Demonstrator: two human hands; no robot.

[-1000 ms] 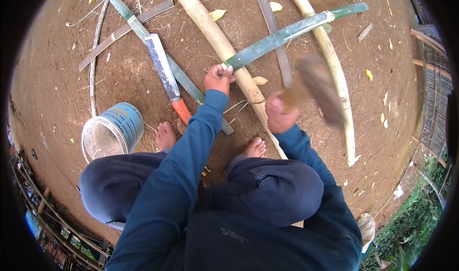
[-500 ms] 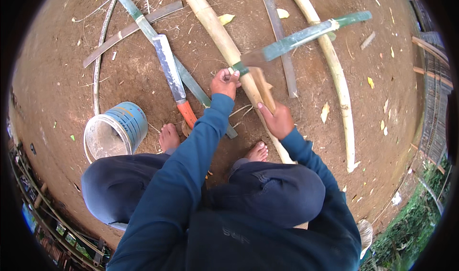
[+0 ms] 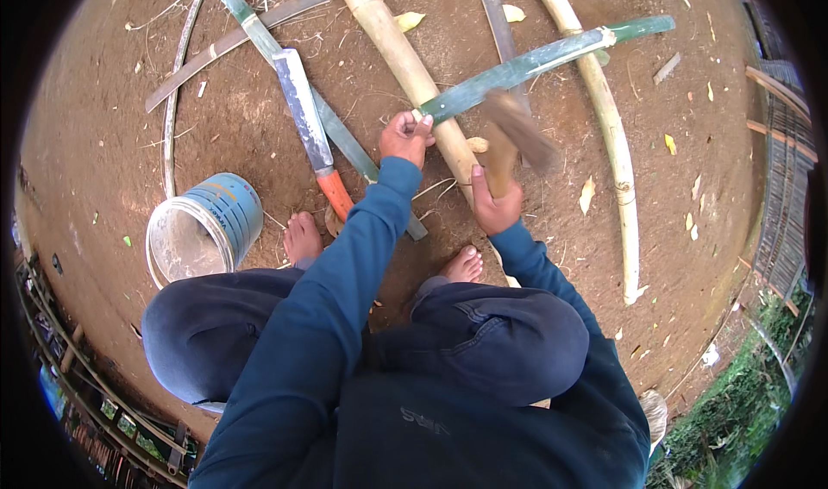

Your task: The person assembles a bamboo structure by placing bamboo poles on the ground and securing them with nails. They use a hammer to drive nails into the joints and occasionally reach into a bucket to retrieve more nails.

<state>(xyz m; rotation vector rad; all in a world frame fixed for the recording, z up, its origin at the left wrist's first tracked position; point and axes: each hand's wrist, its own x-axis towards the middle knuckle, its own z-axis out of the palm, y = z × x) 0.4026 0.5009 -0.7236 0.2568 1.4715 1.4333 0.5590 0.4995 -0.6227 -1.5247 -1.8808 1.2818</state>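
Note:
A green bamboo slat (image 3: 517,68) lies across two pale bamboo poles, the nearer pole (image 3: 398,53) and the right pole (image 3: 614,140). At the slat's left end, my left hand (image 3: 407,139) is closed, thumb and fingers pinched on it where it crosses the nearer pole. Whether those fingers also hold something small, I cannot tell. My right hand (image 3: 498,204) is wrapped round the wooden handle of a hammer (image 3: 500,157). The hammer's head is smeared by motion and hangs to the right of the nearer pole, apart from the slat's end.
A machete (image 3: 304,109) with an orange handle rests over another bamboo slat (image 3: 347,151) on the left. A blue bucket (image 3: 226,213) lies tipped beside my left knee. Flat brown strips (image 3: 220,51) and yellow leaves (image 3: 588,194) are scattered on the brown soil (image 3: 552,230).
The hammer has swung away to the right from over the slat's left end, uncovering it. My right hand has turned with it; my left hand stays at the slat's end.

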